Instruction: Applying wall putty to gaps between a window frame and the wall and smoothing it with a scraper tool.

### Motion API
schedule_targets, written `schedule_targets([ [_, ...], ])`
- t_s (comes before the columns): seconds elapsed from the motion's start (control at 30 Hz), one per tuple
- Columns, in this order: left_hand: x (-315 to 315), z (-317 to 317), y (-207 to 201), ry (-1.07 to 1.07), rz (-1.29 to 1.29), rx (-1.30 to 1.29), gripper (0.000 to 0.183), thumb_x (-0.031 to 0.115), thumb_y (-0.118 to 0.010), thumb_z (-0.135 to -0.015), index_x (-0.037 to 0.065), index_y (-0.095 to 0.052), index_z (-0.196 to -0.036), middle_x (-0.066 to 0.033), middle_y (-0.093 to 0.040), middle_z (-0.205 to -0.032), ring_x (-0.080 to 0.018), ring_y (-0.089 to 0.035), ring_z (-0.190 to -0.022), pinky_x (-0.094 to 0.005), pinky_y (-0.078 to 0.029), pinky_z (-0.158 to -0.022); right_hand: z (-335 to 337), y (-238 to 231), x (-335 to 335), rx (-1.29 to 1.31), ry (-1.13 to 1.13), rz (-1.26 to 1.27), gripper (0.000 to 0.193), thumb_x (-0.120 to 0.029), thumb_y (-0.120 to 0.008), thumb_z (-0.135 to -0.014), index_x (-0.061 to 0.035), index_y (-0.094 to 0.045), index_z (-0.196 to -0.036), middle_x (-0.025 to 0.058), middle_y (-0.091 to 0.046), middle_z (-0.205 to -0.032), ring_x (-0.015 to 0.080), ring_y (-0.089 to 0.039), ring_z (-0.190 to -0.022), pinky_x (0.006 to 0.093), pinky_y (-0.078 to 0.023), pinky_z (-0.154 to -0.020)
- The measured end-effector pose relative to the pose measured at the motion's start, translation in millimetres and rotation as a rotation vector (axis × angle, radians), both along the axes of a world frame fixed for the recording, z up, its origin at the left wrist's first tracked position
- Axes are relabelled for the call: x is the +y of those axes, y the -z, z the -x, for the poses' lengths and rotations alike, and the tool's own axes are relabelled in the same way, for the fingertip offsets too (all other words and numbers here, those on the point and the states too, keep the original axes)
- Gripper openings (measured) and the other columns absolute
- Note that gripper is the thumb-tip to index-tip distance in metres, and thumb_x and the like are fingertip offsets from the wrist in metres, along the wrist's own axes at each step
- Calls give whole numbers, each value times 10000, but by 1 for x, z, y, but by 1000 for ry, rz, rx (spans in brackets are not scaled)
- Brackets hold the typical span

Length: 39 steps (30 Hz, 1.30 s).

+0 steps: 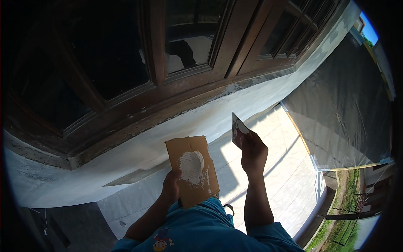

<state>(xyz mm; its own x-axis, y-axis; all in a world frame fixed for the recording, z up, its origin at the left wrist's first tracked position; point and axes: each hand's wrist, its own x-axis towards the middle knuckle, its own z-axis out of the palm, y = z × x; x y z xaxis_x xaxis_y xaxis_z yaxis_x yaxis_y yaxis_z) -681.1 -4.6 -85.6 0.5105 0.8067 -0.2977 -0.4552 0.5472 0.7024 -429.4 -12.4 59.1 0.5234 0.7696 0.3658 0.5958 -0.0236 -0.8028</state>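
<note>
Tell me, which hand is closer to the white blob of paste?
Left. The left hand holds the cardboard right beside the paste. The right hand holds a scraper off to the side.

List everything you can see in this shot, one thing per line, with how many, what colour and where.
Cardboard piece: one, brown, centre, held in the left hand.
Putty: one white blob, on the cardboard.
Scraper blade: one, pale with white smears, right of the cardboard, in the right hand.
Window frame: one, dark brown wood with dark panes, across the top.
Wall: one, white, below the window.
Floor: one, pale paving, sunlit, lower right.
Sheet: one, grey plastic, far right.
Shirt: one, blue, bottom centre.
Left hand: one, gripping the cardboard's lower left edge.
Right hand: one, raised, gripping the scraper.
</note>
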Motion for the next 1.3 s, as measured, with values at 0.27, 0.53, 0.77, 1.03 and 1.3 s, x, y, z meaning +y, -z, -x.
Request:
schedule_targets([
  [0.27, -2, -42, -38, -36, -44, 80, 471, 344, -421, -1025, -34, -502, -1295, -155, -621, -1170, -238, -610, -1088, -395, -470, -978, -5, -34, 75, -891, -27, -115, 665, 21, -600, -807, -109, -472, -1447, 105, -657, -1234, 249, -621, -876, 352, -500, -853],
  [0.53, -4, -86, -39, -180, 10, 47, 497, 373, -450, -1016, -30, -486, -1304, -156, -612, -1166, -251, -606, -1086, -394, -494, -957, 14, -11, 27, -674, -491, -176, 575, -65, -637, -816, -63, -532, -1381, 130, -617, -1286, 241, -607, -936, 377, -501, -878],
  [0.77, -12, -117, 29, -405, -202, 215, 398, 282, -584, -980, -21, -540, -1234, -179, -617, -1163, -280, -616, -1071, -407, -505, -944, -110, -25, 51, -380, -207, -102, 371, 7, -554, -882, -28, -639, -1242, 168, -693, -1123, 282, -646, -988, 359, -531, -853],
  [1.03, -26, -147, 19, -373, -283, 248, 469, 297, -489, -983, -1, -474, -1345, -161, -574, -1258, -287, -578, -1162, -451, -480, -994, -141, 35, 26, 739, -468, -72, 337, -110, -564, -970, 40, -553, -1272, 135, -661, -1125, 201, -663, -1014, 321, -553, -859],
  [1.3, -13, -177, -35, -393, 72, -114, 457, 336, -468, -1021, -16, -486, -1313, -150, -599, -1202, -247, -601, -1098, -405, -510, -937, -166, 23, 1, 1050, -506, -12, 310, -147, -583, -973, 24, -531, -1226, 142, -666, -1034, 232, -705, -823, 328, -596, -520],
])
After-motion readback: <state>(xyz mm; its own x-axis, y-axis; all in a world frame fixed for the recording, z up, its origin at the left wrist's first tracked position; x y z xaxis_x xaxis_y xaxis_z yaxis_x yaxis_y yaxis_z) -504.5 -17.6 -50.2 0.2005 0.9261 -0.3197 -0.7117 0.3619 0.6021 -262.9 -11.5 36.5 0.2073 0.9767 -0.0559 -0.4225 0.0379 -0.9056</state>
